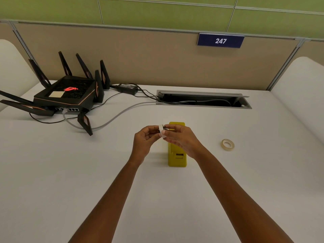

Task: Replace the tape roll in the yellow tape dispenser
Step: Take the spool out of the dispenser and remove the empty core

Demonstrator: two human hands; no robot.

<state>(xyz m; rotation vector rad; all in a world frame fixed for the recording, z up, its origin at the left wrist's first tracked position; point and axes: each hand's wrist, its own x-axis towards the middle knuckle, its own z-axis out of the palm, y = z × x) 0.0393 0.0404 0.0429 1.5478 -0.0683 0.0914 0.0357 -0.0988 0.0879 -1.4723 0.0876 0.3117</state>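
The yellow tape dispenser (176, 157) stands on the white desk at the centre, its near end toward me. Above its far half, both my hands hold a white tape roll (162, 131) with a dark hub in its middle. My left hand (144, 141) pinches the roll from the left. My right hand (182, 139) grips it and the hub from the right and partly hides the dispenser. A second, cream-coloured tape roll (227, 145) lies flat on the desk to the right, apart from both hands.
A black router (66, 97) with several antennas sits at the back left, with cables (112, 118) trailing toward an open cable slot (203, 100) at the back. A beige partition with a sign reading 247 (220, 40) closes off the far edge.
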